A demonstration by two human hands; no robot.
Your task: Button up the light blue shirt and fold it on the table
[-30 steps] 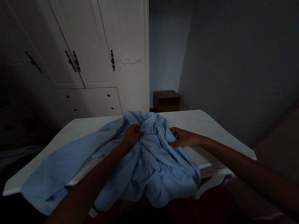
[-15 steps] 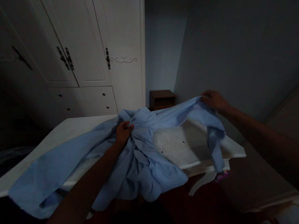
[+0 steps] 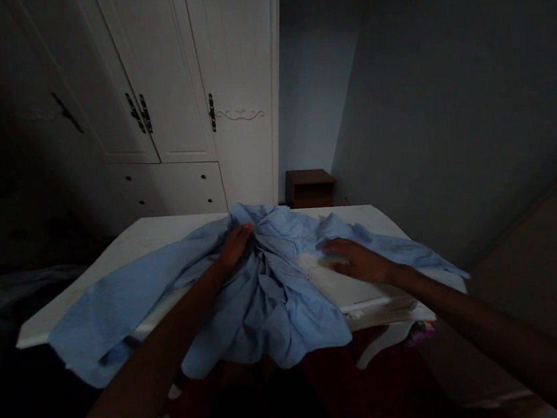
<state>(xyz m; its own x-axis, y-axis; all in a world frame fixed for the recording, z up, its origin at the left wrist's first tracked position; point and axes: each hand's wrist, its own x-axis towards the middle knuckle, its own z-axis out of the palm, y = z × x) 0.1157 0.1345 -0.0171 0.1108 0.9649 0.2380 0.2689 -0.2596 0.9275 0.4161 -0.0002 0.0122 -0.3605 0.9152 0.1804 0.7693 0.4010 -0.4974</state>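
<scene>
A light blue long-sleeved shirt (image 3: 315, 312) lies bunched across a white table, its lower part hanging over the near edge. My left hand (image 3: 236, 246) is closed on the gathered cloth near the middle of the shirt, where folds run together; its fingertips are partly hidden. One sleeve stretches to the left and droops past the table edge. My right hand (image 3: 357, 260) is open, fingers apart and curved, just at the near side of the other sleeve (image 3: 404, 248), which lies out to the right. Nothing is held in it.
The white table (image 3: 160, 229) has a curved leg (image 3: 382, 345) at its near right. Behind it stand a white wardrobe (image 3: 246, 152) and a small brown cabinet (image 3: 310, 188). A grey wall (image 3: 437, 97) rises on the right. Dark cloth (image 3: 16, 292) lies at the left.
My right hand has let go of the raised sleeve and moved left and down. The sleeve now lies spread to the right on the table. My left hand stays at the gathered cloth.
</scene>
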